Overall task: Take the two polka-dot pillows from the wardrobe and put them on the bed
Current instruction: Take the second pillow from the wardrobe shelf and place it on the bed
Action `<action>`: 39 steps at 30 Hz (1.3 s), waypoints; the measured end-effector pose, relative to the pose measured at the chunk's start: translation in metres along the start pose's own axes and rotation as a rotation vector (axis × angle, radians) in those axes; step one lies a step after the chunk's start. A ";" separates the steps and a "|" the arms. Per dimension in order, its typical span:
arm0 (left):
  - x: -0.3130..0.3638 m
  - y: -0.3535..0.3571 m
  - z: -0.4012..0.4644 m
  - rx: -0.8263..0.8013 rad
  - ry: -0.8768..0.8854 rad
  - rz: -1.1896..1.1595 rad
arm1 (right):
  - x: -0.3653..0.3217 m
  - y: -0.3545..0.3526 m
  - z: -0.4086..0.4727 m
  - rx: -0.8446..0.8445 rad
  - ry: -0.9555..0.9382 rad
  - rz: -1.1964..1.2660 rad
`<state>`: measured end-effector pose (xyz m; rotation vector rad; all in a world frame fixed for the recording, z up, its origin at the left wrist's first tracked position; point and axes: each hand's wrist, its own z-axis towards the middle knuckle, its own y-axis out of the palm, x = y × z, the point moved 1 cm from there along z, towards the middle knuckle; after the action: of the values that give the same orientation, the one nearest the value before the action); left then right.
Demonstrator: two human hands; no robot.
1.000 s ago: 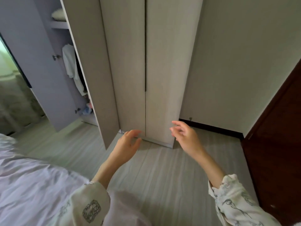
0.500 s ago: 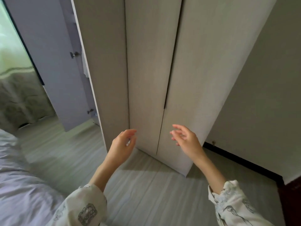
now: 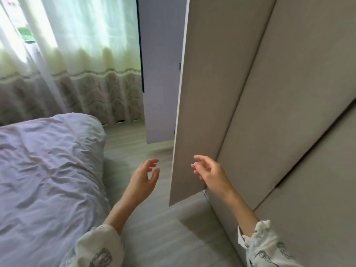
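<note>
At the far left a sheer white curtain [image 3: 69, 54] hangs over a bright window, its lower part patterned in grey-brown and reaching down to the floor. Below it, filling the lower left, lies the bed [image 3: 48, 170], covered by a wrinkled pale lilac sheet, with its rounded corner near the curtain's hem. A strip of pale wood-grain floor [image 3: 154, 228] runs between the bed and the wardrobe. Over this strip the left hand [image 3: 143, 180] is raised, palm turned inward, its fingers loosely spread and curled, holding nothing; its printed cream sleeve [image 3: 96, 249] shows at the bottom edge. Behind it, further back, one open wardrobe door [image 3: 159, 74] shows its pale lilac inner face. Just to the right stands a nearer open door [image 3: 208, 93], beige, swung out so that it hides the wardrobe's inside. The right hand [image 3: 212, 172] is held up in front of this door's lower part, fingers apart and bent, empty, and whether the fingertips touch the panel cannot be told. Its sleeve [image 3: 264, 247] is white with a blue-grey print. To the right, the closed beige wardrobe doors [image 3: 298, 112] fill the frame. The two polka-dot pillows are nowhere visible in this view.
</note>
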<state>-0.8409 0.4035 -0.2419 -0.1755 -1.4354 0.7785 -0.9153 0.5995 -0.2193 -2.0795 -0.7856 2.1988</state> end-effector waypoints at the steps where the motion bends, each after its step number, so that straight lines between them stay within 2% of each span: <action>1: -0.003 0.000 0.007 0.016 -0.016 0.007 | -0.002 0.002 0.018 -0.026 -0.015 0.005; 9: -0.044 -0.052 0.067 0.232 -0.197 0.048 | -0.025 0.072 0.138 -0.300 -0.089 0.009; 15: -0.095 -0.095 0.150 0.285 -0.250 0.074 | -0.037 0.138 0.233 -0.374 -0.135 -0.040; 21: -0.157 -0.145 0.266 0.194 -0.208 0.092 | -0.070 0.205 0.350 -0.290 -0.124 -0.049; 26: -0.176 -0.196 0.373 0.221 -0.127 0.104 | -0.119 0.235 0.438 -0.234 -0.153 -0.028; 33: -0.186 -0.201 0.517 0.149 0.018 0.115 | -0.145 0.237 0.557 -0.108 -0.159 -0.069; 39: -0.180 -0.184 0.654 0.081 0.140 0.126 | -0.159 0.209 0.674 -0.015 -0.216 -0.115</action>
<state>-1.3671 -0.0571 -0.1769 -0.2556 -1.2680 0.9085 -1.4621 0.1307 -0.1541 -1.7728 -0.9137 2.3870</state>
